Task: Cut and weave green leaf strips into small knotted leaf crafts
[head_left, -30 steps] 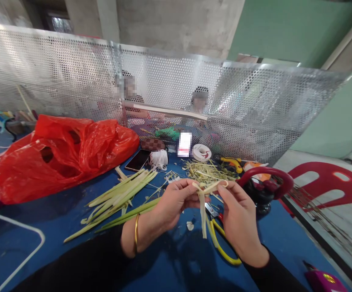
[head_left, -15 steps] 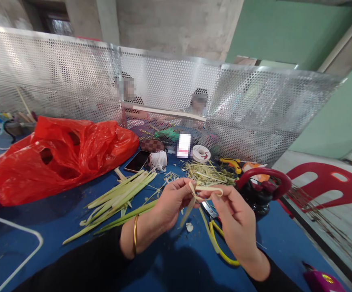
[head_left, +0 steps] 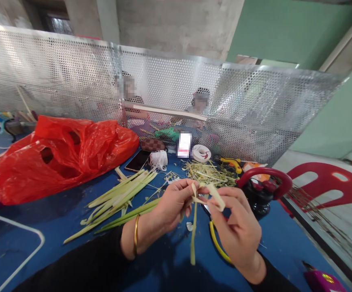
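Observation:
Between my two hands is a pale, flat leaf strip [head_left: 216, 196], folded into a loop, with a long tail hanging down toward the table. My left hand [head_left: 175, 201] pinches the strip at its crossing, thumb against fingers. My right hand [head_left: 237, 223] grips the looped part between thumb and forefinger. Below, partly hidden by my right hand, lie scissors with yellow handles [head_left: 217, 244]. Left of my hands a bundle of long green-white leaves [head_left: 125, 192] rests on the blue table [head_left: 160, 265]. Behind them is a heap of shredded leaf scraps [head_left: 210, 173].
A red plastic bag [head_left: 63, 158] fills the left. Farther back are a phone [head_left: 137, 160], white string [head_left: 158, 159], a white spool [head_left: 201, 153] and a yellow-handled tool [head_left: 233, 164]. A black pot-like object with a red handle [head_left: 265, 174] stands right. People sit behind a perforated metal screen [head_left: 169, 77].
My right hand has turned slightly and shifted the strip's loop, which now shows its broad face. The strip's tail now hangs straight down. My left hand has barely moved.

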